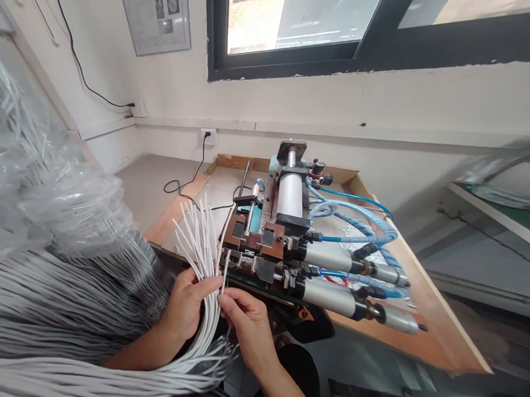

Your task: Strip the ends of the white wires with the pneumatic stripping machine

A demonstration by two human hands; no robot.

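A bundle of white cables [209, 320] passes through my left hand [186, 304], whose fingers and thumb are closed around it. The loose cable ends fan out above that hand. My right hand [247, 322] pinches one single white cable [225, 273] between thumb and fingertips, just right of the bundle. The upper end of that cable is at the front jaws of a pneumatic machine [263, 268]; whether it is between them I cannot tell. Brown blocks and silver cylinders [290, 195] make up the machine, with blue air hoses [356, 226] on its right.
The machine stands in a shallow wooden tray [436, 314] with white scraps inside. Many grey-white cables [64, 306], partly wrapped in clear plastic [82, 201], fill the left side. A shelf [504, 211] is at the right; a window [296, 22] is above.
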